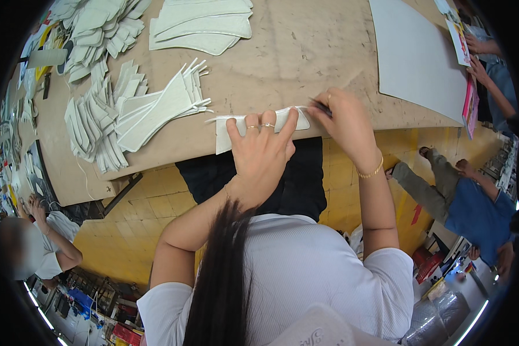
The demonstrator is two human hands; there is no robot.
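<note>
A pale, off-white flat piece [301, 120] with a thin corded edge lies along the near side of the brown work table [305, 52]. My left hand [260, 153] presses on it with fingers spread, rings showing on two of them. Just past the piece's right end, my right hand [343, 118] is closed around a thin dark tool [320, 107]. Its kind is hard to make out, as the fingers cover most of it. A loose cord end sticks out at the piece's left.
Left of my hands lies a fanned pile of similar corded pieces [161, 109]. More pale pieces [202, 26] are stacked farther back. A large grey board [421, 63] covers the table's right side. Other people stand or sit at both sides.
</note>
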